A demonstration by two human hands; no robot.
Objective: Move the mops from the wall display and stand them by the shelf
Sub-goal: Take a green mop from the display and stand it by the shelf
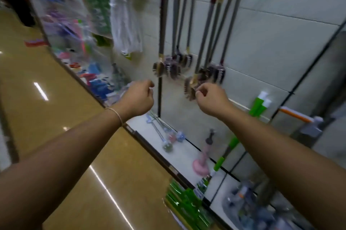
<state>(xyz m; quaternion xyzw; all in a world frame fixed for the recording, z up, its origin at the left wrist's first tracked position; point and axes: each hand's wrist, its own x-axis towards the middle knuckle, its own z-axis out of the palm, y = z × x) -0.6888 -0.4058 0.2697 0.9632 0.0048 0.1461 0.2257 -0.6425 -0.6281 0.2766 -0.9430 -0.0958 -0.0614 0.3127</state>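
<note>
Several mops hang upright on the white tiled wall, with grey handles, red and gold upper parts and dark heads at the bottom. One cluster of mop heads (168,66) hangs on the left and another cluster (212,74) on the right. My left hand (138,98) is raised just below the left cluster, fingers curled, holding nothing. My right hand (211,98) has curled fingers at the edge of the lowest mop head (189,87). Blur hides whether it pinches it.
A low white shelf (189,128) under the mops carries a pink plunger (201,162), green-handled tools (227,153) and small brushes (168,138). Racks of packaged goods (78,29) line the left. A glossy tan floor (56,108) runs along the shelf front.
</note>
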